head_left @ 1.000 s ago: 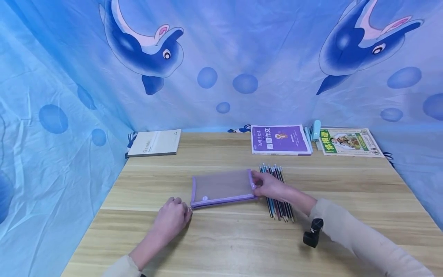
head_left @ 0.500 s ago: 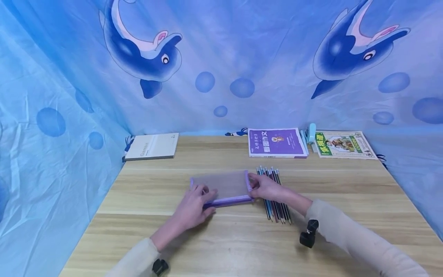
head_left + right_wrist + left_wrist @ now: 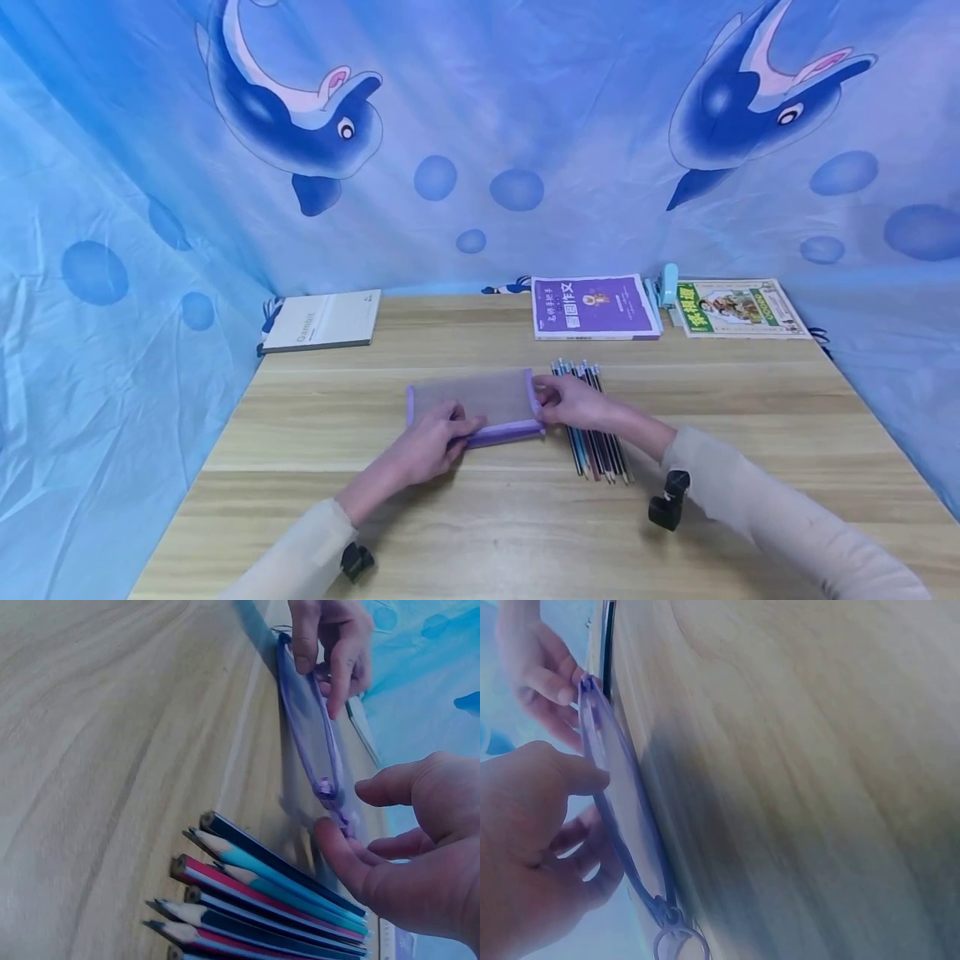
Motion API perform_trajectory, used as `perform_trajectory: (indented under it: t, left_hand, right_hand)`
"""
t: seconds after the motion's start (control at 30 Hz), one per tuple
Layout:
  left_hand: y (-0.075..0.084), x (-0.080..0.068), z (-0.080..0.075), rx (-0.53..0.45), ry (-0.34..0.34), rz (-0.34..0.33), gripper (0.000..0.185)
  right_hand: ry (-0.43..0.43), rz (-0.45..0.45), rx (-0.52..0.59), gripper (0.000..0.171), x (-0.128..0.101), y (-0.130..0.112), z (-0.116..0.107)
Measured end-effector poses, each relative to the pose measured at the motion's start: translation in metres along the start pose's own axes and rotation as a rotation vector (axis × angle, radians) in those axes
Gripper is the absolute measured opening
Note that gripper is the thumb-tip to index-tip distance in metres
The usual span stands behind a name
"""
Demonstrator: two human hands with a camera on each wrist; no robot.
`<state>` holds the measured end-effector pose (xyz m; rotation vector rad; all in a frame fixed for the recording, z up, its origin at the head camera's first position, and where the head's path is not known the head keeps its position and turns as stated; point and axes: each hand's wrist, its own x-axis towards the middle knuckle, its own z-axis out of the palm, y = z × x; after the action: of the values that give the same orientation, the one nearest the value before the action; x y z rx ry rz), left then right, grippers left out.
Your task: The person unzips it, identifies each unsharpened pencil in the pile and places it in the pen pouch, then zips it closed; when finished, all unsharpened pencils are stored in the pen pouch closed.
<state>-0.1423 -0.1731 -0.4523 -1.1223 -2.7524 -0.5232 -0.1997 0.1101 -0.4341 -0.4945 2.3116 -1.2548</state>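
We see a big blue cloth (image 3: 525,100) hung behind and beside the counter, soft and wrinkly, with dolphins and round bubbles printed on it. Below it sits the counter (image 3: 525,533), flat and made of pale wood with long streaky lines.

At the back of the counter lie three flat books: a grey notebook (image 3: 321,321) on the left, a purple book (image 3: 594,307) in the middle, and a green book (image 3: 738,308) on the right. A small light blue thing (image 3: 667,285) stands between the purple and green books; we cannot tell what it is.

In the middle of the counter lies the pouch (image 3: 480,398). It is a flat rectangle of see-through mesh with a purple edge and a zip, and a little ring hangs from the zip pull.

Our left hand (image 3: 429,446) rests on the near left part of the pouch, its fingers (image 3: 577,776) curled around the purple edge. Our right hand (image 3: 572,403) holds the right end, its fingers (image 3: 341,859) pinching the purple edge there.

Just right of the pouch, partly under our right hand, lie the pencils (image 3: 596,433). They are thin, straight and sharp, side by side, in blue, red and dark colours.
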Motion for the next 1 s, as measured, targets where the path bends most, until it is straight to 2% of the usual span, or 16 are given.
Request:
perform_trajectory:
  t: [0.2,0.33,0.7,1.0]
  left_hand:
    - [0.002,0.000,-0.002,-0.005,-0.024,-0.020,0.052]
    - [0.003,-0.001,-0.003,-0.031,-0.019,-0.038,0.051]
    - [0.003,-0.004,-0.002,-0.071,0.024,-0.011,0.046]
    - [0.005,-0.003,-0.004,-0.070,0.006,-0.059,0.045]
  right_hand:
    - [0.101,-0.021,-0.017,0.049,-0.005,0.003,-0.011]
    - [0.167,-0.007,-0.042,0.043,-0.008,0.006,-0.016]
    - [0.213,0.019,-0.090,0.043,-0.011,0.007,-0.010]
    - [0.222,0.065,-0.187,0.049,-0.009,0.001,-0.002]
